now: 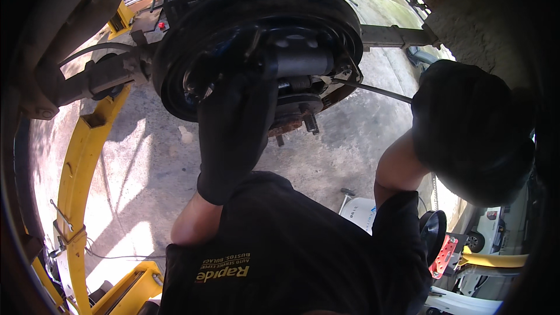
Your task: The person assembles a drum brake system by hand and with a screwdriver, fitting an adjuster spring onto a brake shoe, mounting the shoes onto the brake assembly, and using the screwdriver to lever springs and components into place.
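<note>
Black-gloved left hand (236, 122) is pressing against the round black metal brake backing plate (192, 35), finger spread impossible to tell. Black-gloved right hand (466, 122), right of the plate, is gripping a thin metal rod (376, 90), fingers curled closed around it.

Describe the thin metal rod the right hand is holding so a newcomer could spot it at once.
Start at the big round black brake backing plate on the raised vehicle's axle. From its right edge a slim grey rod slants down and right into the gloved right hand. It is the only thin bare-metal shaft there, far slimmer than the flat bar above it.

Black gloves (236, 128), yellow lift arm (81, 163)
</note>
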Demonstrator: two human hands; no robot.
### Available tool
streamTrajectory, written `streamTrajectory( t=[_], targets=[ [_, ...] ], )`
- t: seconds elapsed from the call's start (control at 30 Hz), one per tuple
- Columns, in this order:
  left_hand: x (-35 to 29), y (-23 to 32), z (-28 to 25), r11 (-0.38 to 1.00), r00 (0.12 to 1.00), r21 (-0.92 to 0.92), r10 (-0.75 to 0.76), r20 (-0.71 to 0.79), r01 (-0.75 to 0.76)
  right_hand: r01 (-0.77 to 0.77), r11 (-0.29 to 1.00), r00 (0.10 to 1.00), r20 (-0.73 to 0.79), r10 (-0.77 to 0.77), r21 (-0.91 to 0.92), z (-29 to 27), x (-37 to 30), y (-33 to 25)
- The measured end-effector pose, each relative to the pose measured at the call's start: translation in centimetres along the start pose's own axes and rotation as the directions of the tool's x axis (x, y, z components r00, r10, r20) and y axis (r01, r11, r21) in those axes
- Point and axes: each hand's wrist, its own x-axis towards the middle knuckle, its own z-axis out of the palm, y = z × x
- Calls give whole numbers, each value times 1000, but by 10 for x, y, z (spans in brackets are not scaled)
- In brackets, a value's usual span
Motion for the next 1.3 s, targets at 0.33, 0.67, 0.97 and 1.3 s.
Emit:
streamTrajectory(
  t=[0.33,0.67,0.97,1.3],
  targets=[
    [3,3,2,937,971,-254,-238,36,239,-138,988,983,130,128,74,-22,18,0],
    [3,5,6,901,944,-289,-327,36,323,-734,195,670,-648,361,-650,100,57,-8],
    [2,6,13,842,928,-412,-371,29,349,-536,529,833,-514,204,-658,71,24,-6],
    [1,-9,3,993,998,114,-7,-61,14,-152,983,851,-520,77,-104,1,66,40]
  ],
)
